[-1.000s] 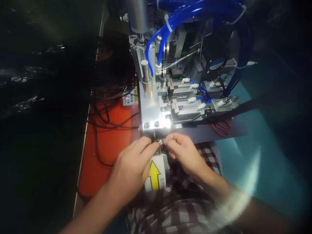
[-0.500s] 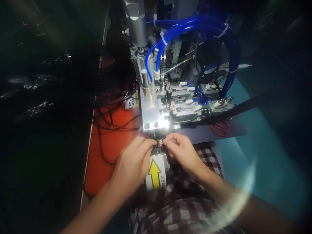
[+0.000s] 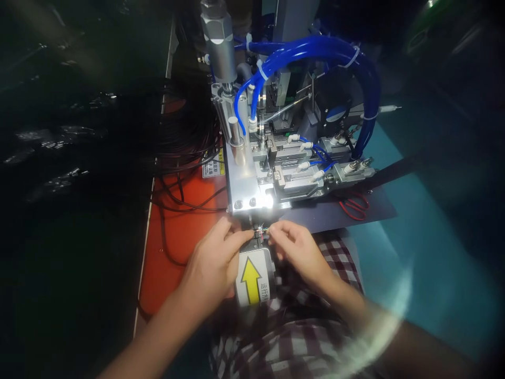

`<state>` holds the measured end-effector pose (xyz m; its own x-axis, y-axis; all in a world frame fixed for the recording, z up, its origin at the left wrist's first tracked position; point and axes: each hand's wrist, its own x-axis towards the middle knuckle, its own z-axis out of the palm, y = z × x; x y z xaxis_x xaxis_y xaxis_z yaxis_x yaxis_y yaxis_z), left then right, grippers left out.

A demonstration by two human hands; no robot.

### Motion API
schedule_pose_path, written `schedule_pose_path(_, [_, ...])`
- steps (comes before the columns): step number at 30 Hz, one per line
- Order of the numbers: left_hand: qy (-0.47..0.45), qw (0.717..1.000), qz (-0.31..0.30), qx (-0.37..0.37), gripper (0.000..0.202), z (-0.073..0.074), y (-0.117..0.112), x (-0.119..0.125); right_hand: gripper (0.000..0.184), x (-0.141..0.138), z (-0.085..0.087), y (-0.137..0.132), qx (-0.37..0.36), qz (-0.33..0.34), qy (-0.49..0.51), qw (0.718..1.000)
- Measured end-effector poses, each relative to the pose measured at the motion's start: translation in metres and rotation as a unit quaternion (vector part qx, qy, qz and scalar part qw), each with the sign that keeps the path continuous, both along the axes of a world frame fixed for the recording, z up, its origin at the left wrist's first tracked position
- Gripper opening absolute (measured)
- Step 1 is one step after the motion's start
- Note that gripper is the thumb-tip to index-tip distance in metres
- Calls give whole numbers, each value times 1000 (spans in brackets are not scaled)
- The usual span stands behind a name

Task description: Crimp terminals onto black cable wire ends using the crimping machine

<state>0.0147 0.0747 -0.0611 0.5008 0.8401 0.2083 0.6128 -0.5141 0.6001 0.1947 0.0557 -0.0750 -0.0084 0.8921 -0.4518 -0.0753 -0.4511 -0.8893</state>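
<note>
My left hand (image 3: 216,250) is closed at the front of the machine, its thumb and fingertips at the left side of a tiny shiny part (image 3: 259,230). Whether its fingers grip that part or something hidden behind it, I cannot make out. Just to the right, my right hand (image 3: 294,245) pinches fine coloured wires (image 3: 266,229) that run to the tiny part. Both hands are in front of a bright metal plate (image 3: 248,192). Below them sits a rounded unit with a yellow arrow label (image 3: 251,279).
A thick bundle of blue air tubes (image 3: 315,47) arches over the machine's metal slides. Black cables (image 3: 185,202) lie over the orange surface (image 3: 169,284) at left. Red-handled scissors or pliers (image 3: 355,206) rest at right. A checked garment (image 3: 300,337) is below.
My right hand has shifted slightly to the right, so more of the coloured wires shows between the hands. My left hand stays almost in place. The view has tilted a little.
</note>
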Motion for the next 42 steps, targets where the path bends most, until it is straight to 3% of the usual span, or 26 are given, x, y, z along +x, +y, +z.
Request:
schedule_pose_path(8, [8,1000,14,-9,35,0,-2,0,19,-9,4,-6,-8,-16,-45,999])
schedule_pose_path(10, [9,1000,14,-5,36,0,-2,0,15,-7,6,-6,66,-6,-147,987])
schedule_pose_path(13, [9,1000,14,1,36,-1,-2,0,11,-2,9,-5,218,36,-307,926])
schedule_pose_path(15, [8,1000,14,6,35,-1,-2,0,11,1,9,-2,253,66,-331,907])
schedule_pose_path(17, [7,1000,14,8,34,-2,-2,0,11,3,9,2,203,73,-275,937])
schedule_pose_path(20, [6,1000,11,9,34,-2,-2,0,10,5,6,8,61,64,-116,989])
schedule_pose_path(23, [9,1000,10,14,34,-2,-2,0,11,10,4,12,-5,70,-28,997])
schedule_pose_path(31, [10,1000,8,12,33,-2,-3,0,23,0,2,14,-24,-46,10,999])
schedule_pose_path(34, [10,1000,8,10,32,-3,-3,0,16,-10,3,12,-10,-62,7,998])
schedule_pose_path(39, [8,1000,11,14,32,-2,-2,1,13,-14,-1,7,85,-75,-79,990])
schedule_pose_path(42, [13,1000,13,7,33,-1,-3,1,12,-12,-2,6,76,-61,-84,992])
